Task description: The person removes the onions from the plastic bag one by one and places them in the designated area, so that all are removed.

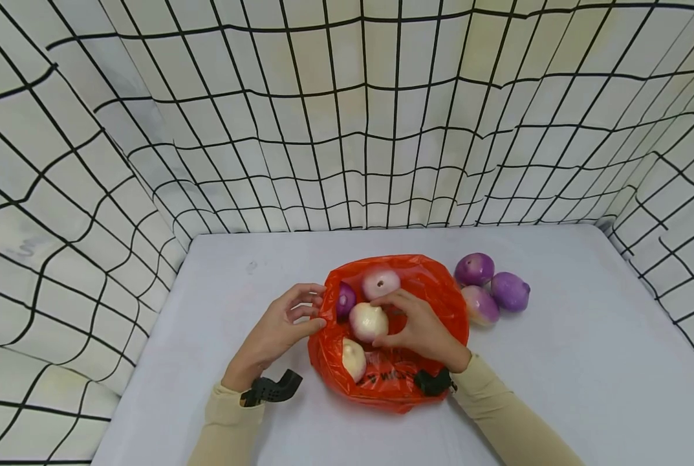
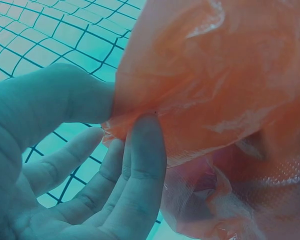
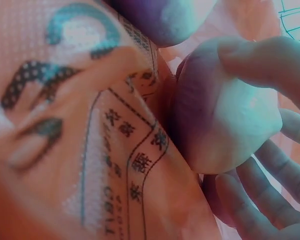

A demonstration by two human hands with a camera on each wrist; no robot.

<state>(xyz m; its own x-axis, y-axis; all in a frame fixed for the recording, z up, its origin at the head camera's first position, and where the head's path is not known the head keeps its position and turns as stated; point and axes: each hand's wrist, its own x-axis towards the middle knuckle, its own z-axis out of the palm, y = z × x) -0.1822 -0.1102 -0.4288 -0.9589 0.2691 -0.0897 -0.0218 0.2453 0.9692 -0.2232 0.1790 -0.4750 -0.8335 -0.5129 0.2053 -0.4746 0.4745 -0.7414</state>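
A red plastic bag (image 1: 428, 304) lies spread open on the table, with several onions in it. My right hand (image 1: 422, 330) reaches into the bag and holds a pale onion (image 1: 368, 322) between thumb and fingers; the right wrist view shows this onion (image 3: 220, 110) purple on one side and whitish on the other. At the bag's left rim, my left hand (image 1: 282, 327) pinches the plastic edge, and the left wrist view has the red film (image 2: 200, 90) between thumb and fingers. Around the held onion lie a purple onion (image 1: 345, 300), a pinkish onion (image 1: 380, 283) and a whitish onion (image 1: 353, 360).
Just right of the bag, three onions sit together on the white table (image 1: 579, 362): a dark purple onion (image 1: 475, 268), a purple onion (image 1: 510, 292) and a purple-and-white onion (image 1: 481, 305). White walls with a black grid net (image 1: 364, 84) enclose the table's back and sides.
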